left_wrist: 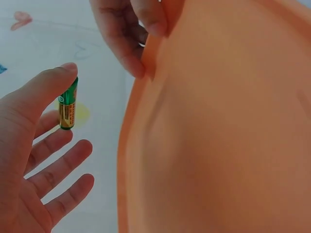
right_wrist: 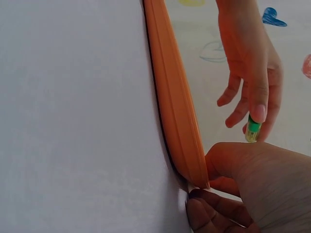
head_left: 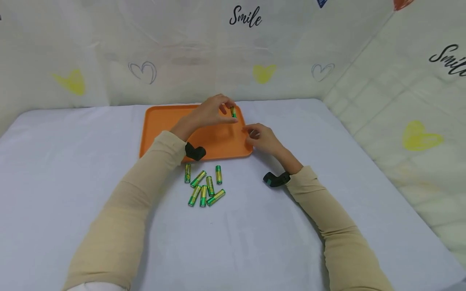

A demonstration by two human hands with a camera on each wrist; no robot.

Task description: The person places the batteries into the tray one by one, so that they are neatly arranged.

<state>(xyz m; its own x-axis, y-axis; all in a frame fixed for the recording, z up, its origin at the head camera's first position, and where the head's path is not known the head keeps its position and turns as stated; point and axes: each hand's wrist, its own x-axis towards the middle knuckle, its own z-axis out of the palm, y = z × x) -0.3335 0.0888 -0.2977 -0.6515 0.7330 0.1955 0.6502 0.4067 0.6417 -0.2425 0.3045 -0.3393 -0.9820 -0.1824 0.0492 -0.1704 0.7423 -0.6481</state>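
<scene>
My left hand (head_left: 208,114) is over the back right part of the orange tray (head_left: 218,141). It pinches a green and gold battery (left_wrist: 68,108) by its ends, between thumb and a fingertip, with the other fingers spread. At the tray's right side, my right hand (head_left: 266,140) grips the rim with curled fingers; the right wrist view shows this hand (right_wrist: 257,179) at the tray's corner. Several more green and gold batteries (head_left: 198,178) lie loosely grouped on the table in front of the tray.
A white cloth covers the table (head_left: 255,234). Behind it hangs a pale sheet (head_left: 204,48) printed with hearts and the word "Smile". Dark wrist-worn devices are on the left wrist (head_left: 195,152) and the right wrist (head_left: 276,179).
</scene>
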